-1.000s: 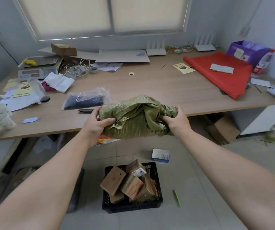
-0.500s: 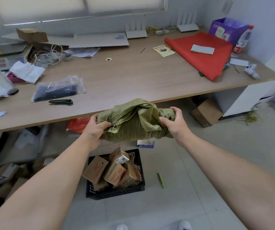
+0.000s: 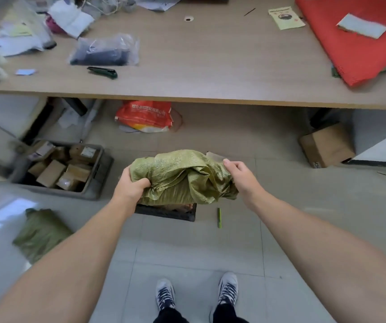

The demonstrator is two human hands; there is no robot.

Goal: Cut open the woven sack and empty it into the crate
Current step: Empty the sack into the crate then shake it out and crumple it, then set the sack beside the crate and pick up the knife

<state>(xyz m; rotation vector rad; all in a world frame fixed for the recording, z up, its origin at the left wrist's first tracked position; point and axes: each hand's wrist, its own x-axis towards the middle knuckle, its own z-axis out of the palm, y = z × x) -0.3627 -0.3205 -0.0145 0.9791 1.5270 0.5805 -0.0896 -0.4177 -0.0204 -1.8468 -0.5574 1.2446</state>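
Note:
I hold a crumpled green woven sack (image 3: pixel 182 177) in the air in front of me, above the floor. My left hand (image 3: pixel 130 183) grips its left end with curled fingers. My right hand (image 3: pixel 241 176) grips the right end, fingers curled over the fabric. Directly under the sack stands the black plastic crate (image 3: pixel 166 212); only its near rim and a little of the brown boxes inside show. A dark green utility knife (image 3: pixel 103 72) lies on the wooden table (image 3: pixel 210 66) near its front edge.
A grey bin (image 3: pixel 59 169) of cardboard boxes stands on the floor to the left. Another folded green sack (image 3: pixel 40 233) lies lower left. An orange bag (image 3: pixel 145 116) sits under the table, a cardboard box (image 3: pixel 327 145) at right. A green stick (image 3: pixel 219 217) lies beside the crate.
My view has tilted down and I have stepped back. The sack has come lower and now hangs over the crate, hiding most of it. Both hands keep their grip.

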